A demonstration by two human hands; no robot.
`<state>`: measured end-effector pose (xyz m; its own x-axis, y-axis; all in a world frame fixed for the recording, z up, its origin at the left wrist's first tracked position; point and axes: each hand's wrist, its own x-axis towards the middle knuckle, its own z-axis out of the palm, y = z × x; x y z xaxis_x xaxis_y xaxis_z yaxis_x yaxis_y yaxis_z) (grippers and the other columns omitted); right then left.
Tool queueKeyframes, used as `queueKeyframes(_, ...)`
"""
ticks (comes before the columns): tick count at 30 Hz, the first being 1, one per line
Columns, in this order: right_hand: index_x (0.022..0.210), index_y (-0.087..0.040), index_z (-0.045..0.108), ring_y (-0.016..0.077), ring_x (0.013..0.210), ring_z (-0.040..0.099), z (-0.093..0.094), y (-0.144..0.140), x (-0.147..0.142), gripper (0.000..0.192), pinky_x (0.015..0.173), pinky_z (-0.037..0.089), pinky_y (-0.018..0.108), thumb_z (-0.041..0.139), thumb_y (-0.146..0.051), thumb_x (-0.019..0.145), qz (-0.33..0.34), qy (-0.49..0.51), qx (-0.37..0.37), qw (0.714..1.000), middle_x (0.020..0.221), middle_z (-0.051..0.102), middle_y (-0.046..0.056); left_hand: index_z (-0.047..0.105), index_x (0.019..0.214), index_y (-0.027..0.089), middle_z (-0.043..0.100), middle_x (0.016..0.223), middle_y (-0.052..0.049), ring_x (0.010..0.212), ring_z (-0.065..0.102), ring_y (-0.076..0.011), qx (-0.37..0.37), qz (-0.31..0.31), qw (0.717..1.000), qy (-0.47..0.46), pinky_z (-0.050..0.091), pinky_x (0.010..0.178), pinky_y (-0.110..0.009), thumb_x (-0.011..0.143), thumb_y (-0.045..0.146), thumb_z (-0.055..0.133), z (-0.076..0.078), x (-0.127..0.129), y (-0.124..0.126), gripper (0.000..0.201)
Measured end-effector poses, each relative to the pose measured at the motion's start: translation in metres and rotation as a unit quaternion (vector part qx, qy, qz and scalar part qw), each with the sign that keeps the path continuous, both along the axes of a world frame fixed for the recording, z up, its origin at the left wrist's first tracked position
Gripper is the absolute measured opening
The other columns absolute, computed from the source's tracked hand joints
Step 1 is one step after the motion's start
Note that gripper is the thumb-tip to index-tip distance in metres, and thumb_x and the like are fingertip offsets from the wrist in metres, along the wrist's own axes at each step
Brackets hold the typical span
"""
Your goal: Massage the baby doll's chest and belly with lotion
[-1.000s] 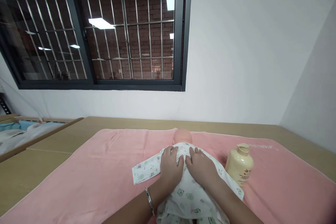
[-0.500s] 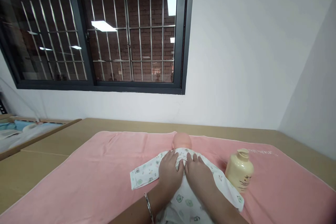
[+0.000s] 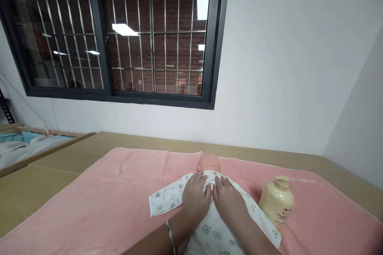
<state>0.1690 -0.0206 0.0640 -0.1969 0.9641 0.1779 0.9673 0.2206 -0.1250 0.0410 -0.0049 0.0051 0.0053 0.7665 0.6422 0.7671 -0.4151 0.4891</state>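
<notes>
A baby doll with a smooth, bare head lies on a pink towel. It wears a white garment printed with small green animals, its sleeves spread to both sides. My left hand, a silver bangle at its wrist, rests on the doll's upper body with fingers stretched toward the head. Beside it, my right hand lies in the same way, and the two thumbs almost meet at the middle. Both hands are open on the cloth. The doll's face does not show.
A cream pump bottle stands on the towel to the right, close to the garment's right sleeve. Under the towel is a tan tabletop. At far left sits a wooden-edged bed with bedding. A wall with a barred window rises behind.
My view has tilted and shifted slightly, so the window and bottle appear a little farther right. Both hands keep their place on the doll.
</notes>
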Motion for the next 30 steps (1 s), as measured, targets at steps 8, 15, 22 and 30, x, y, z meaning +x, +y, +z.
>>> queueKeyframes(8,0.144,-0.019,0.046,0.0293,0.142,0.033,-0.01,0.019,0.017,0.055,0.115,0.025,0.048,0.033,-0.037,0.094,-0.005,0.061,0.004,0.998,0.151,0.044,0.009,0.057,0.131,0.02,0.059,0.136,-0.01,0.131,0.047,-0.0313,-0.063,0.004,0.998,0.002,0.035,0.111,-0.049,0.089,0.032,0.045,-0.002,-0.002,0.01,0.045)
queueKeyframes(15,0.146,-0.019,0.044,0.0285,0.142,0.032,-0.018,0.019,0.017,0.056,0.115,0.022,0.049,0.03,-0.037,0.095,-0.011,0.07,0.014,0.997,0.152,0.042,0.008,0.057,0.131,0.02,0.06,0.134,-0.01,0.128,0.049,-0.03,-0.064,0.001,0.998,-0.021,0.035,0.111,-0.048,0.089,0.032,0.045,-0.002,-0.001,0.009,0.045)
queueKeyframes(22,0.146,-0.018,0.044,0.0278,0.142,0.031,-0.018,0.02,0.018,0.056,0.116,0.022,0.049,0.031,-0.037,0.095,-0.011,0.075,0.014,0.997,0.151,0.043,0.007,0.058,0.13,0.02,0.06,0.134,-0.01,0.128,0.049,-0.0294,-0.064,-0.005,0.998,-0.027,0.036,0.111,-0.047,0.088,0.032,0.046,-0.002,-0.002,0.009,0.045)
queueKeyframes(30,0.145,-0.019,0.044,0.0274,0.143,0.031,-0.02,0.019,0.019,0.055,0.116,0.023,0.048,0.033,-0.037,0.095,-0.003,0.086,0.02,0.996,0.151,0.043,0.008,0.057,0.13,0.018,0.059,0.136,-0.01,0.13,0.047,-0.0289,-0.091,-0.012,0.995,-0.033,0.033,0.112,-0.046,0.087,0.032,0.045,0.002,-0.002,0.007,0.047)
